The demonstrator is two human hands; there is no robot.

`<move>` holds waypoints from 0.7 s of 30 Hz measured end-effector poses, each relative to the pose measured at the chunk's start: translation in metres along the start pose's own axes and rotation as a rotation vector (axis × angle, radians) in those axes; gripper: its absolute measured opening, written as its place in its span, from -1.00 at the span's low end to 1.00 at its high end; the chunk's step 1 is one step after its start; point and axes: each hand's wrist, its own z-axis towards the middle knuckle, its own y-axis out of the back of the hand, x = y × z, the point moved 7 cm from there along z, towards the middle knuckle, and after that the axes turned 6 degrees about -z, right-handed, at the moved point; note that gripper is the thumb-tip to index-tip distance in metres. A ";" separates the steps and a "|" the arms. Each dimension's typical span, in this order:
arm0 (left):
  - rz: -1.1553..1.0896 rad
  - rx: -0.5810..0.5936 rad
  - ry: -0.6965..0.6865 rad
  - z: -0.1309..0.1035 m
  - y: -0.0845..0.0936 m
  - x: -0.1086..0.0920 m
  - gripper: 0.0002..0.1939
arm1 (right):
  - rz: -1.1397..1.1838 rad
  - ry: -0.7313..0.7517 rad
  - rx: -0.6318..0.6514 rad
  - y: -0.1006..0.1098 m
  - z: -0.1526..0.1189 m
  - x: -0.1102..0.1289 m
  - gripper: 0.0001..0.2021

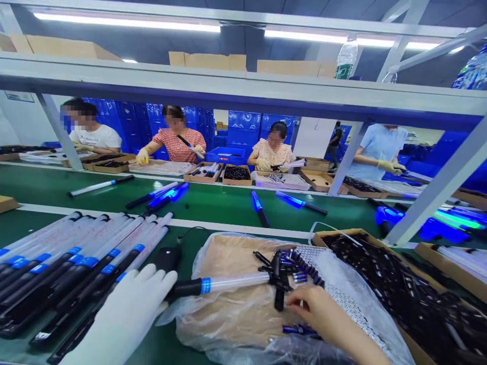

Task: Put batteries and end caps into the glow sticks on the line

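Gloved left hand [150,288] holds a stick [236,282] by its black handle [189,288], seemingly to leave the tip [265,278] free; right hand [315,306] curls beside that tip, its grip unclear, batteries [300,278] just beyond.

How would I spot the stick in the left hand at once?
Find the lined tray up front, right of the row of sticks. One stick reaches over its left part, gripped near one end by the gloved left hand. Unlike the slanting row, it runs nearly straight across the view.
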 end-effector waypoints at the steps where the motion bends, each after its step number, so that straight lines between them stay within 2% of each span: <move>1: 0.011 0.047 -0.032 0.002 -0.005 -0.011 -0.59 | 0.006 -0.002 0.030 -0.004 -0.002 0.001 -0.72; 3: 0.023 0.148 -0.080 0.005 -0.012 -0.029 -0.54 | 0.025 -0.014 0.074 -0.012 -0.005 0.001 -0.72; 5: 0.016 0.274 -0.121 0.008 -0.018 -0.042 -0.56 | 0.031 -0.009 0.097 -0.020 -0.006 0.001 -0.69; 8: -0.113 0.515 -0.137 0.007 -0.027 -0.051 -0.63 | 0.008 0.024 0.077 -0.025 -0.007 0.003 -0.64; 10: -0.307 0.615 -0.073 0.001 -0.030 -0.049 -0.59 | -0.005 0.045 0.045 -0.023 -0.008 0.004 -0.65; 13: -0.637 0.660 0.090 -0.013 -0.031 -0.043 -0.43 | 0.019 0.055 0.009 -0.020 -0.010 0.001 -0.67; 16: -0.868 0.570 0.136 -0.023 -0.035 -0.051 -0.33 | 0.171 0.039 -0.068 -0.017 -0.011 -0.005 -0.70; 19: -0.970 0.330 0.095 -0.020 -0.051 -0.069 -0.29 | 0.512 0.028 -0.222 -0.015 -0.014 0.003 -0.67; 21: -1.022 0.163 0.084 -0.014 -0.070 -0.082 -0.28 | 0.703 0.065 -0.330 -0.013 -0.019 0.021 -0.73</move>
